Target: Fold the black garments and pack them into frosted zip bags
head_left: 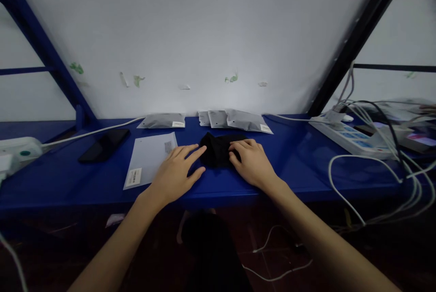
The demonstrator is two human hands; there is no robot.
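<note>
A small piece of folded black cloth [218, 150] lies on the blue shelf in front of me. My right hand [251, 160] rests on the cloth's right part, its fingers bent and pressing down on it. At the cloth's left edge is my left hand [180, 169], fingers spread, with the index fingertip close to or touching the fabric. Left of that hand, and partly under it in this view, lies a flat frosted plastic bag [146, 158] with a white barcode label near its lower corner.
Along the wall lie a filled grey bag [162, 121] and several overlapping ones [235, 120]. A black phone [105, 145] is on the left, near a white power strip [20, 152]. Another power strip [354, 137] with tangled white cables [340, 192] occupies the right. The shelf's front edge [221, 199] is close.
</note>
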